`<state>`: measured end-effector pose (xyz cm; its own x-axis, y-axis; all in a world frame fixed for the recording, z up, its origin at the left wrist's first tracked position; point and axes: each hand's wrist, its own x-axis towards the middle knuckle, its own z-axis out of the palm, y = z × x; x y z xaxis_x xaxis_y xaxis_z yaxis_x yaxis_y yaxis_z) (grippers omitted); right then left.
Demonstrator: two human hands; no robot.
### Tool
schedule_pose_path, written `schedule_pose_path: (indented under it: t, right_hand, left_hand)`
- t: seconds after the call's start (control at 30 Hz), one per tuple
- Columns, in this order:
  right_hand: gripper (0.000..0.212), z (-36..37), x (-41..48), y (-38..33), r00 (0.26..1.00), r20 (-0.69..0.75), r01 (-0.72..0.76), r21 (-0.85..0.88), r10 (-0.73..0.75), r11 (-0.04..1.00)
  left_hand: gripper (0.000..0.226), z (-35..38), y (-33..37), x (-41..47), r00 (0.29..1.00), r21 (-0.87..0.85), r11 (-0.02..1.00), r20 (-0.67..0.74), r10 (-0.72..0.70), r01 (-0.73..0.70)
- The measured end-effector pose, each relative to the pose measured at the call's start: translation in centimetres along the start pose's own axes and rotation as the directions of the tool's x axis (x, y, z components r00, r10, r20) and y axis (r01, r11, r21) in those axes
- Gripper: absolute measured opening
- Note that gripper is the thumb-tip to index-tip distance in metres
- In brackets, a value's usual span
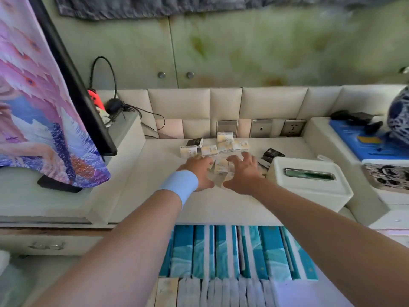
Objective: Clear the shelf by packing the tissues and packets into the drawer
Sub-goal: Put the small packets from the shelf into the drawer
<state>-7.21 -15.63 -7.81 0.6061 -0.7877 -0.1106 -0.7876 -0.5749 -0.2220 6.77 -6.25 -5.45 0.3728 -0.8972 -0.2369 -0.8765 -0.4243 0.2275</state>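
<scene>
Several small cream tissue packets (pixel 210 150) lie in a loose heap at the back of the white shelf (pixel 166 207), with a black packet (pixel 194 142) among them and another black packet (pixel 273 154) to the right. My left hand (pixel 199 171) and my right hand (pixel 243 173) reach side by side over the front of the heap, flanking one cream packet (pixel 221 166). The right fingers are spread; the left fingers bend down against that packet. Below, the open drawer (pixel 287 293) holds upright blue tissue packs (pixel 221 251) and white packs (pixel 221 291).
A white tissue box (pixel 309 180) stands right of my right hand. A cloth-covered screen (pixel 44 107) rises on the left, with cables and a red controller (pixel 94 99) behind it. Wall sockets (pixel 293 127) sit at the back; a blue tray (pixel 365 142) and a patterned vase (pixel 398 120) are at right.
</scene>
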Motion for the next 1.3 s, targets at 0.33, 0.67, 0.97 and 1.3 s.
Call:
schedule_pose_path:
  t: [0.33, 0.67, 0.97, 1.3]
  right_hand:
    - [0.134, -0.1, 7.1, 1.6, 0.914, 0.392, -0.058, -0.139, 0.109, 0.989]
    - [0.122, 1.3, 5.7, 0.6, 0.939, 0.338, 0.078, -0.037, -0.061, 0.996]
    - [0.116, 3.1, 1.2, -0.4, 0.946, 0.278, 0.197, -0.076, -0.169, 0.977]
    - [0.115, 2.0, -1.8, -0.7, 0.923, 0.332, 0.228, -0.059, -0.196, 0.972]
  left_hand:
    - [0.133, 1.4, 1.3, 8.7, 0.977, 0.136, 0.979, 0.176, 0.124, -0.149]
    - [0.123, 2.1, -0.7, 7.5, 0.973, 0.350, 0.929, 0.226, 0.042, -0.121]
    - [0.099, 2.1, -3.4, 2.8, 0.984, 0.297, 0.954, 0.177, -0.031, -0.023]
    - [0.096, 3.5, -1.2, -1.6, 0.977, 0.106, 0.994, 0.202, -0.062, 0.041]
